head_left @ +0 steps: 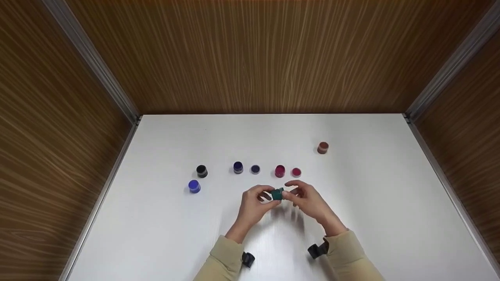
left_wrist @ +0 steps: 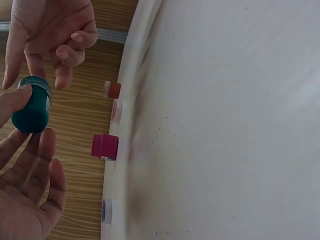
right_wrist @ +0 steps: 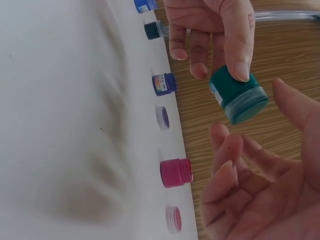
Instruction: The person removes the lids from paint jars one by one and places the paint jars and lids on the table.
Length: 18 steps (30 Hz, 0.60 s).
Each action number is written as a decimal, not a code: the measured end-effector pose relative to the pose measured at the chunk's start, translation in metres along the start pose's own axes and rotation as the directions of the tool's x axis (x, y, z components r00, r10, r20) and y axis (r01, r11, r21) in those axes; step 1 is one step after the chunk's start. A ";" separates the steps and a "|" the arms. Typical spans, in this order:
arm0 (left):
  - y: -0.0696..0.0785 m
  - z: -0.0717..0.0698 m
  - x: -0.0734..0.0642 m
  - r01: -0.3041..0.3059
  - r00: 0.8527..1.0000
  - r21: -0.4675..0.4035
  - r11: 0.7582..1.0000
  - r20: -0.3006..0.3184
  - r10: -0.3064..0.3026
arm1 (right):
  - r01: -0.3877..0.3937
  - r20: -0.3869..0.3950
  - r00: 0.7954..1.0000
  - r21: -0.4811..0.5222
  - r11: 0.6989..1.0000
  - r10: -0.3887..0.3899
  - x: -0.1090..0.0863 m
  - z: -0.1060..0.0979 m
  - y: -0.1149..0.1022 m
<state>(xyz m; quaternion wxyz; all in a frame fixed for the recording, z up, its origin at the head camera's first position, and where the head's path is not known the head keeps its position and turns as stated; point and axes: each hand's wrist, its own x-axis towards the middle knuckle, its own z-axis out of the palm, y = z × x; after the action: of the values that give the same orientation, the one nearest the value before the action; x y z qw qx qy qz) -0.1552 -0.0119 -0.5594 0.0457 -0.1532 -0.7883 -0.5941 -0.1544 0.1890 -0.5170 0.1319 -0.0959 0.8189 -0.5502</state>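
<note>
A small green paint jar (head_left: pixel 276 194) with a clear-rimmed lid (right_wrist: pixel 247 106) is up off the table, tilted on its side. My left hand (head_left: pixel 252 208) pinches its body between thumb and fingers. Close by the lid end is my right hand (head_left: pixel 308 201), its fingers spread and loosely bent; in the right wrist view (right_wrist: pixel 265 185) a gap shows between its thumb and the lid. Just beyond the hands stand an uncapped magenta jar (head_left: pixel 279 171) with a magenta lid (head_left: pixel 296 172) beside it, and an uncapped dark blue jar (head_left: pixel 238 168) with its lid (head_left: pixel 255 169).
At the left on the white table (head_left: pixel 156 226) stand a black jar (head_left: pixel 201 171) and a bright blue jar (head_left: pixel 194 186). A reddish-brown jar (head_left: pixel 322 147) is farther back on the right. Wood-grain panels (head_left: pixel 250 58) wall the table at the back and both sides.
</note>
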 end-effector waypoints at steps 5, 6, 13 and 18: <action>0.000 0.001 0.000 0.000 1.000 0.016 1.000 0.007 0.000 | -0.026 -0.018 1.000 -0.020 0.999 0.025 0.005 0.002 0.010; 0.000 0.002 0.000 -0.001 1.000 0.019 1.000 0.008 0.001 | -0.026 -0.015 1.000 -0.023 0.999 0.026 0.005 0.002 0.010; 0.000 0.000 -0.001 -0.003 1.000 0.010 1.000 0.014 0.003 | 0.028 0.038 0.999 0.018 0.999 -0.029 0.002 -0.001 0.009; 0.000 0.000 0.000 -0.007 1.000 0.014 1.000 0.006 0.007 | 0.001 0.043 0.999 0.017 1.000 -0.001 0.001 -0.002 0.009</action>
<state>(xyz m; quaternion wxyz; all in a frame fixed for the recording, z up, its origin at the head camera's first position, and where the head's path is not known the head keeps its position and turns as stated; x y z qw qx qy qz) -0.1548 -0.0120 -0.5596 0.0467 -0.1573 -0.7920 -0.5880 -0.1559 0.1934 -0.5247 0.1501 -0.1071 0.8113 -0.5548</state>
